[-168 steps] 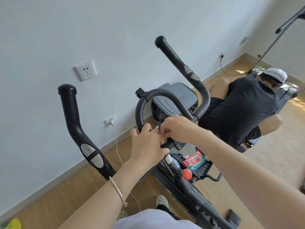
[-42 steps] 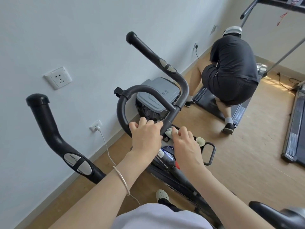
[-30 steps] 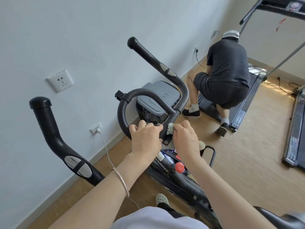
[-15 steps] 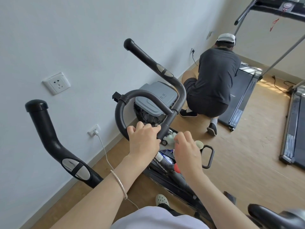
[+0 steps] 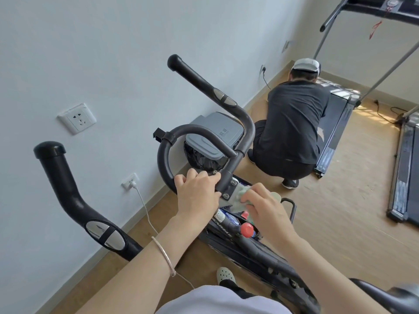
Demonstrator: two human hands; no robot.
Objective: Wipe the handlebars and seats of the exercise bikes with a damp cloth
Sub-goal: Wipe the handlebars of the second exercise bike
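While one looped handlebar (image 5: 163, 158) is clasped by the left hand (image 5: 196, 196), one cloth (image 5: 237, 202) is pinched in the grip of the right hand (image 5: 265, 211).

Loop handlebar (image 5: 163, 155) centre; left grip arm (image 5: 74, 200) to its near left, right grip arm (image 5: 204, 87) rising far behind it; left hand (image 5: 197, 193) on the loop's near side; right hand (image 5: 265, 207) just right of it, cloth (image 5: 237, 199) under its fingers, against the stem bracket; bin (image 5: 213, 137) behind the loop, at the wall; wall socket (image 5: 77, 118) far left; knob (image 5: 246, 230) on the frame, near side of right hand; seat (image 5: 390, 295) near right corner; crouching person (image 5: 292, 123) right of bin, at treadmill (image 5: 335, 130); second treadmill (image 5: 405, 173) at right edge.
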